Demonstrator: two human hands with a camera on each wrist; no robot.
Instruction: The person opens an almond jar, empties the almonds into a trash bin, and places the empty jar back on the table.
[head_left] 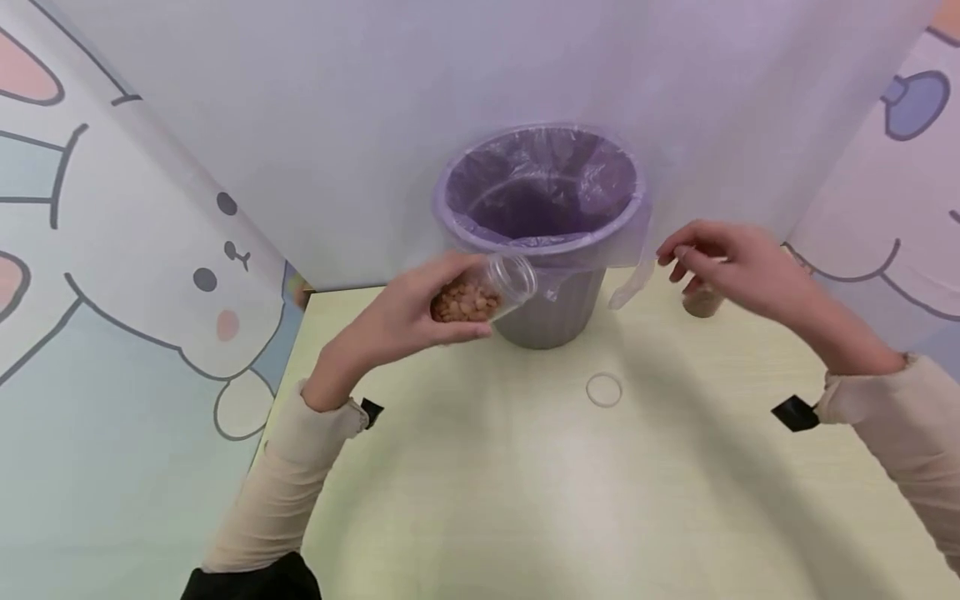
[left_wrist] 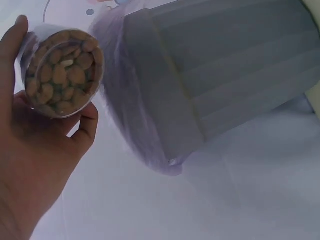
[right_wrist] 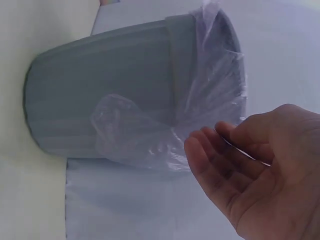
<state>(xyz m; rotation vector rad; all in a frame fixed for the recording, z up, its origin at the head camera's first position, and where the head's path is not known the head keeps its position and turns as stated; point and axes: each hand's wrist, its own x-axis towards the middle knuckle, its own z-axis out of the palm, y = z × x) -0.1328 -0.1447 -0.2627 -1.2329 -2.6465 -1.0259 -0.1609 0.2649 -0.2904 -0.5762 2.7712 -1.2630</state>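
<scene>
My left hand [head_left: 390, 321] grips a clear jar [head_left: 513, 279] partly filled with small brown pellets [head_left: 467, 302]. The jar is tilted, its neck pointing right, in front of the rim of a grey bin [head_left: 551, 312]. In the left wrist view, brown pieces [left_wrist: 61, 75] show through the jar's base. A thin purple-tinted plastic bag [head_left: 480, 179] lines the bin and folds over its rim. To the right of the bin, my right hand [head_left: 750, 271] hovers with fingers loosely bent, holding nothing. In the right wrist view its fingers are near the loose bag edge [right_wrist: 135, 132].
A thin pale ring [head_left: 603, 389] lies on the light yellow table [head_left: 525, 483] in front of the bin. Partly behind my right hand stands a small brown round object [head_left: 702, 302]. White walls with cartoon drawings [head_left: 202, 279] enclose the table's back and sides.
</scene>
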